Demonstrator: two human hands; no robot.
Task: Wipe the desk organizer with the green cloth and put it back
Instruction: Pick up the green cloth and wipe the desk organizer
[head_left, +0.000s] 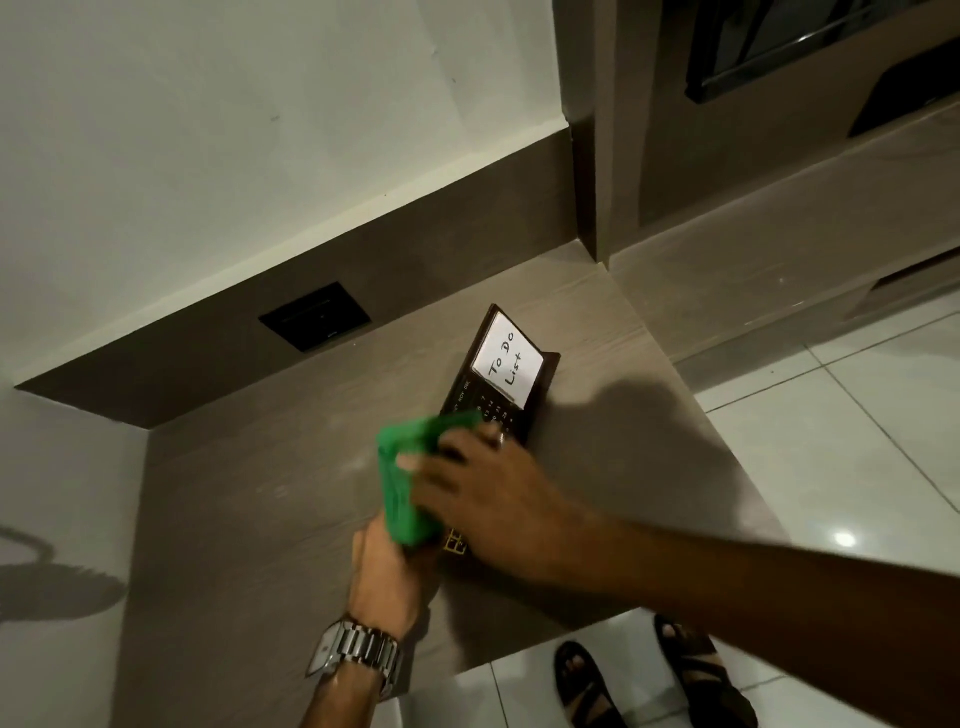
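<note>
The desk organizer (464, 387) is a dark brown piece with calendar numbers, lying on the wooden desk (249, 519). A white note reading "To Do List" (506, 364) sits at its far end. The green cloth (405, 488) is bunched over the organizer's left side and middle. My right hand (488, 499) reaches in from the right, its thumb on the cloth and its fingers over the organizer's face. Wearing a metal watch (358, 649), my left hand (387, 571) grips the organizer's near end, just below the cloth. The middle of the organizer is hidden under my right hand.
A black wall socket (315, 316) is set in the brown back panel behind the desk. A cabinet column (618, 156) rises at the desk's far right corner. The desk's right and near edges drop to a white tiled floor (857, 441), where my sandalled feet (587, 686) stand.
</note>
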